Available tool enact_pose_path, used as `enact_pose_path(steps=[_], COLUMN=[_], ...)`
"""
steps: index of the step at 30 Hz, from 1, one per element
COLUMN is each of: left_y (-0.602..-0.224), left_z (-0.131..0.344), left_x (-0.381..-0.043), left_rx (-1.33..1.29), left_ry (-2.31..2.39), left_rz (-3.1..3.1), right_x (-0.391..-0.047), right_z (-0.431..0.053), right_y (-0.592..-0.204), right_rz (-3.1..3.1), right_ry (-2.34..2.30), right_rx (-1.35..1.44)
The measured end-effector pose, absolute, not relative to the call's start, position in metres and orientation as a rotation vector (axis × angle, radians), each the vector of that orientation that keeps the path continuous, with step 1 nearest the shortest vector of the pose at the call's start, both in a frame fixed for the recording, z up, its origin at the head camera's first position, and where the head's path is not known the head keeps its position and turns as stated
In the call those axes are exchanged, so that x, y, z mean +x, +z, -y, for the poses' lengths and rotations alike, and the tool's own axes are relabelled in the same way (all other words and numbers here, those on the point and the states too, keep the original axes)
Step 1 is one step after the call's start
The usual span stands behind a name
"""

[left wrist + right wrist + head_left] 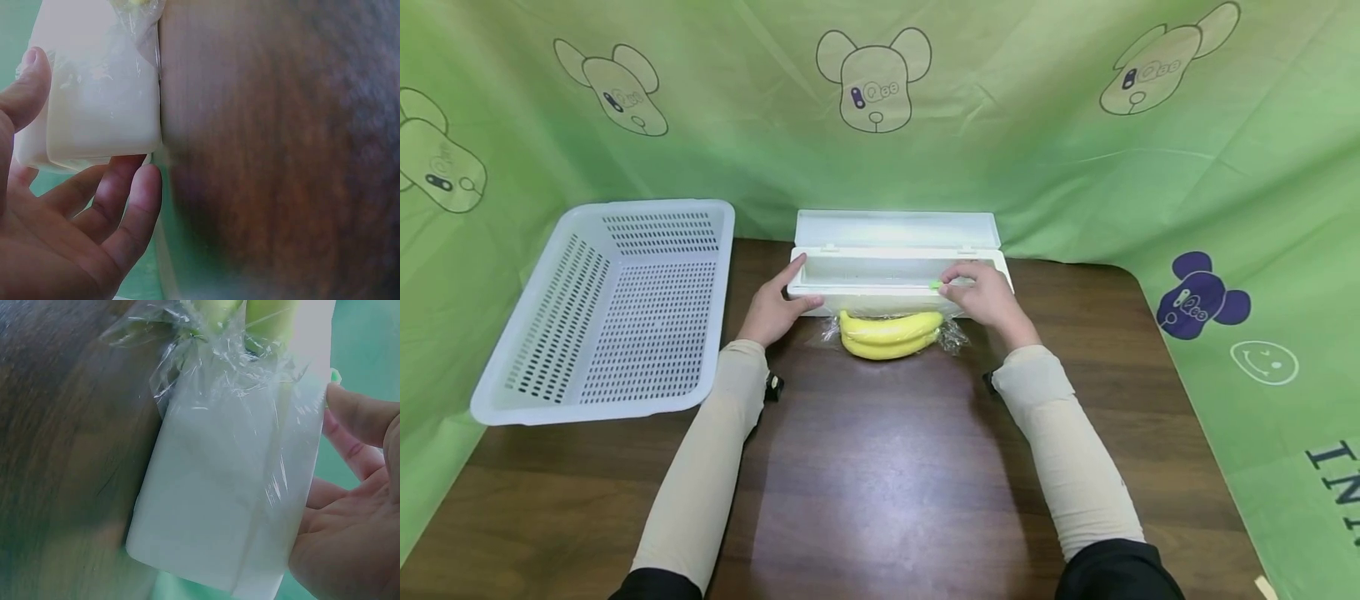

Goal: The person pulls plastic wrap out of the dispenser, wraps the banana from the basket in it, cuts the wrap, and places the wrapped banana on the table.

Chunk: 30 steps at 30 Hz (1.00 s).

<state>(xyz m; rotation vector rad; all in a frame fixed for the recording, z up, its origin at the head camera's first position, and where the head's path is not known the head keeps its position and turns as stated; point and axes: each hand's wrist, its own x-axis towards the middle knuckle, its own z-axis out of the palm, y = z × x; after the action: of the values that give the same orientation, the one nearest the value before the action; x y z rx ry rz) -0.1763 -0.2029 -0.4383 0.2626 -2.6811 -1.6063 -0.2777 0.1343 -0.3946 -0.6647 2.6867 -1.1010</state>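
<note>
A long white cling film dispenser (895, 302) stands at the back of the table, its lid (895, 227) tipped back. My left hand (772, 307) grips its left end, thumb at the front and fingers around the end; the left wrist view shows that end of the dispenser (103, 103) close up. On the dispenser's front edge, toward the right, my right hand (987, 298) pinches a small green slider (936, 285), partly hidden by the fingertips. Two yellow bananas (887, 336) lie against the front in clear cling film (953, 335), bunched at both sides.
To the left sits a light, perforated plastic basket (651, 337). Behind the brown wooden table (880, 500) hangs a green cloth (737, 108) printed with cartoon heads, which also covers both sides.
</note>
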Motion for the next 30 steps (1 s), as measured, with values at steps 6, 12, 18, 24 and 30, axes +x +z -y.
enact_pose_path(steps=[6, 12, 18, 24, 30], left_y=[-0.436, -0.437, -0.437, -0.437, -0.436], left_z=[0.202, 0.202, 0.203, 0.202, 0.201], left_x=[-0.175, -0.176, -0.176, -0.176, -0.175], left_rx=[0.274, 0.272, 0.268, 0.269, 0.271], left_ry=[-1.598, -1.597, -1.607, -1.601, -1.618], left_rz=[2.690, 2.686, 2.684, 2.692, 2.687], right_x=[-0.277, -0.273, -0.270, -0.269, -0.269], right_z=[-0.137, -0.139, -0.141, -0.143, -0.150], right_y=[-0.396, -0.399, -0.404, -0.408, -0.410], right_rz=[-2.696, -2.735, -2.796, -2.841, -2.869], right_ry=[-1.132, -1.175, -1.238, -1.253, -1.257], right_rx=[-0.658, -0.631, -0.675, -0.721, -0.655])
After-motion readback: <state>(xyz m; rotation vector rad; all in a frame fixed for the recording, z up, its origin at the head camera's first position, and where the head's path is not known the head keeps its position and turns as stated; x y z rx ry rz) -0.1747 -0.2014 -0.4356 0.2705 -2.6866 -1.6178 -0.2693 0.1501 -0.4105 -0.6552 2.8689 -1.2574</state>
